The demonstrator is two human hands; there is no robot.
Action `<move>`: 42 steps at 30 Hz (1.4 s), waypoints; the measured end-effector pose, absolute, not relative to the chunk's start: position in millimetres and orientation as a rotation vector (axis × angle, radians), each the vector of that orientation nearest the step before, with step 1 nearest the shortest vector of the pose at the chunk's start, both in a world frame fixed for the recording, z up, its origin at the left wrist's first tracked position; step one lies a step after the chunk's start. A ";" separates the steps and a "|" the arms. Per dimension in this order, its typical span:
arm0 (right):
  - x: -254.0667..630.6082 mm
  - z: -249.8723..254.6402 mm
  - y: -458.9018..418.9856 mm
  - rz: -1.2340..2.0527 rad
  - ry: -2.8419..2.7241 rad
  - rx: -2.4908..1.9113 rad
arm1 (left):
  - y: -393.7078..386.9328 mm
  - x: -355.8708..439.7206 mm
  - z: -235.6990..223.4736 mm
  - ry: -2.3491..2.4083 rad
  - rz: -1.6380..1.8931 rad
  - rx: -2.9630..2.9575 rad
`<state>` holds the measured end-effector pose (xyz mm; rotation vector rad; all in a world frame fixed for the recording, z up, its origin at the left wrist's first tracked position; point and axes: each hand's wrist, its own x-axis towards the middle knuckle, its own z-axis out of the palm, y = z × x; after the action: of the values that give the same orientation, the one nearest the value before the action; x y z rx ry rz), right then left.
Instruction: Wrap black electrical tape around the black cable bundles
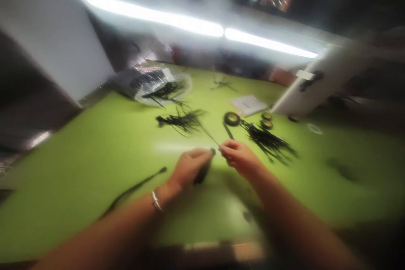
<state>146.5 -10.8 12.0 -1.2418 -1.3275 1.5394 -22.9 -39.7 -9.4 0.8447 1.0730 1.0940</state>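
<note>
The picture is smeared by motion. My left hand [190,166] is closed around a dark cable end [202,171] over the green table [95,152]. My right hand [238,157] pinches a thin black tie [207,135] that runs up and left from my fingertips. The two hands almost touch. A black cable [136,187] trails from below my left hand toward the left. A loose bunch of black ties [182,121] lies just beyond my hands.
Another bunch of black ties [268,141] lies to the right, beside a roll of black tape [232,118] and two small rolls [266,120]. A clear plastic bag of ties [152,82] sits at the back left. A white pad [248,104] and a slanted white board [316,86] stand behind.
</note>
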 end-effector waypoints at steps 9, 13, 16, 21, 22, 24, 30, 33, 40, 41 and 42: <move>150.8 8.9 -14.4 0.730 -1.860 -1.211 | -41.5 -26.2 0.9 0.948 1.044 0.956; 147.8 2.1 -20.0 0.471 -2.039 -1.159 | -41.2 -27.0 -0.9 0.943 1.044 0.918; 145.3 -0.6 -25.3 0.326 -2.125 -1.185 | -41.9 -25.6 -2.9 1.013 1.055 0.833; 140.7 0.0 -33.3 0.427 -2.096 -1.259 | -41.7 -24.0 -1.9 1.045 1.074 0.800; 139.5 0.2 -34.4 0.501 -2.070 -1.250 | -41.5 -24.0 -1.4 1.048 1.080 0.795; 136.9 0.9 -35.8 0.639 -1.990 -1.248 | -41.1 -23.9 -0.7 1.048 1.087 0.784; 135.6 7.4 -30.3 0.909 -1.675 -1.363 | -42.3 -22.0 -0.8 1.078 1.120 0.810; 139.8 12.2 -27.4 0.690 -1.565 -1.383 | -42.5 -20.8 -2.5 1.125 1.130 0.850; 133.4 4.8 -37.9 0.592 -1.743 -1.112 | -40.6 -23.6 -11.5 1.068 1.189 0.872; 131.6 2.2 -38.8 0.571 -1.783 -1.092 | -41.0 -24.0 -12.6 1.051 1.191 0.881; 130.3 0.0 -39.1 0.548 -1.804 -1.085 | -41.5 -24.1 -13.3 1.039 1.184 0.880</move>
<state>130.3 -39.1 0.0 -1.0849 -1.8039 0.5482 -24.1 -41.5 -13.3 0.8799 1.0390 1.1840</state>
